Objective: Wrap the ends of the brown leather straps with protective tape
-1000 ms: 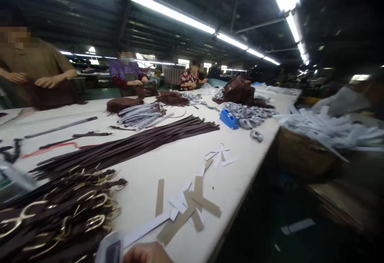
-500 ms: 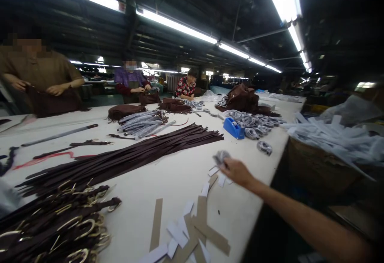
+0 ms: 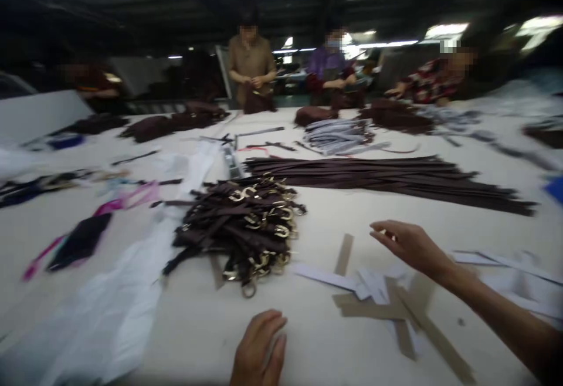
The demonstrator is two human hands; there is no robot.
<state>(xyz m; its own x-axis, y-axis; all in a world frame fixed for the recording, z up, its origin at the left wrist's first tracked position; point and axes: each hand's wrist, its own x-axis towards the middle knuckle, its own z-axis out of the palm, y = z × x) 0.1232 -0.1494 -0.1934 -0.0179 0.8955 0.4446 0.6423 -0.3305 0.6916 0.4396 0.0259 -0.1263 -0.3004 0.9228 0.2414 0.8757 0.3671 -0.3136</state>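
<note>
My left hand [image 3: 260, 348] is low in the middle of the view, over the white tabletop, with thumb and fingers apart and nothing between them. Beyond it lies a heap of dark brown straps with gold-coloured buckles [image 3: 246, 222]. My right hand [image 3: 411, 246] reaches in from the right above the table, its fingers stretched forward with a small gap to the thumb; I see nothing in it. Below that hand, grey-brown card strips [image 3: 369, 308] and white paper strips [image 3: 328, 276] are scattered. A bundle of long brown straps [image 3: 373, 172] stretches across the table behind it.
On the left are a white plastic sheet [image 3: 118, 298] and a dark flat piece [image 3: 81, 240] with pink ribbon. Grey-wrapped straps [image 3: 336, 134] and brown bags [image 3: 152, 128] lie farther back. Several people stand across the table, one in a brown shirt [image 3: 250, 60]. A blue object [image 3: 553, 188] is at the right edge.
The view has swung left. My right hand, earlier holding a grey coiled bundle over the table's right side, now shows empty above the card strips. My left hand has come into view.
</note>
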